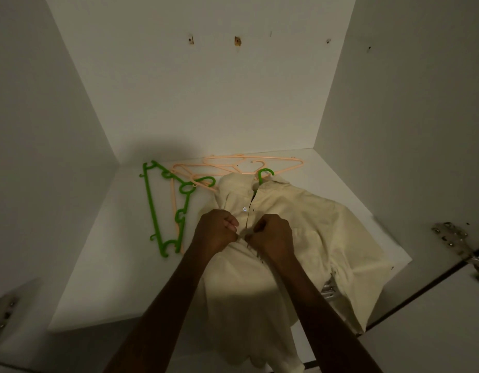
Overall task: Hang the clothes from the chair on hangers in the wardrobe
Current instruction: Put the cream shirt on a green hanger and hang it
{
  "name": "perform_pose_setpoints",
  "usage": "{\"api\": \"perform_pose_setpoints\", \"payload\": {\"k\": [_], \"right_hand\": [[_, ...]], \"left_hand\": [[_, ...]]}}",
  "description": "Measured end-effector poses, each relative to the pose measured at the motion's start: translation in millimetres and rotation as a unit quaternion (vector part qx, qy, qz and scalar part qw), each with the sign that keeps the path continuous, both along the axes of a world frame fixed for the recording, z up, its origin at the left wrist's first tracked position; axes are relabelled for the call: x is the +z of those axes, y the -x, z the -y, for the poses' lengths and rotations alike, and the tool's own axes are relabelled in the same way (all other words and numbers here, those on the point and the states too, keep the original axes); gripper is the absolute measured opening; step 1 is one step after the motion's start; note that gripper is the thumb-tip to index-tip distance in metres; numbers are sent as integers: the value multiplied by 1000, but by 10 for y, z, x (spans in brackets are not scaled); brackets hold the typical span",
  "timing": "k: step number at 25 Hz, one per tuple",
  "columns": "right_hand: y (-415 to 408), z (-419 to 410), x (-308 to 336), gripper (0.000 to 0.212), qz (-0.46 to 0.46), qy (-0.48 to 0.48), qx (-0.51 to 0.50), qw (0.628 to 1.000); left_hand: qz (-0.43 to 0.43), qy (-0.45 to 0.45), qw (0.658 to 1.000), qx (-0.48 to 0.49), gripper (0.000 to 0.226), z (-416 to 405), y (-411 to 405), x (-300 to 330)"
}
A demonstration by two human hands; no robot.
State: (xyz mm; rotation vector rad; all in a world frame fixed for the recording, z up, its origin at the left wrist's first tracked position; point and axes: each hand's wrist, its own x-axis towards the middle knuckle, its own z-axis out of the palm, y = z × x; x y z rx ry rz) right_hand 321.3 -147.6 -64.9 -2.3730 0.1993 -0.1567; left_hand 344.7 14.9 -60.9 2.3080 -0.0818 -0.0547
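Note:
A cream button-up shirt (308, 227) lies spread on the white wardrobe shelf (104, 259), its tail hanging over the front edge. A green hanger sits inside it; only the hook (264, 174) shows above the collar. My left hand (215, 232) and my right hand (272, 236) meet at the shirt's front opening, fingers curled, each pinching one edge of the placket just below a white button (245, 209).
A loose green hanger (165, 208) lies on the shelf to the left, overlapping several peach hangers (249, 164) near the back wall. White side walls close in left and right. Metal door hinges (459, 243) sit at the right and lower left.

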Motion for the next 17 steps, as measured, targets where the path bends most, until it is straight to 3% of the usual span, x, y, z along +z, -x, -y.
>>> {"api": "perform_pose_setpoints", "payload": {"k": [5, 8, 11, 13, 15, 17], "right_hand": [[3, -24, -27, 29, 23, -18, -50, 998], [-133, -107, 28, 34, 39, 18, -57, 997], [-285, -141, 61, 30, 81, 58, -36, 994], [-363, -83, 55, 31, 55, 63, -28, 996], [-402, 13, 24, 33, 41, 56, -45, 997], [-412, 89, -29, 27, 40, -8, -81, 996]], "left_hand": [[95, 30, 991, 84, 20, 100, 58, -81], [170, 13, 982, 76, 18, 223, -123, 13], [140, -21, 988, 65, 13, 357, -300, -36], [138, -8, 987, 85, 15, 366, -363, -108], [139, 34, 986, 84, 14, 322, -396, -186], [115, 109, 984, 77, 20, 265, -427, -222]]}}
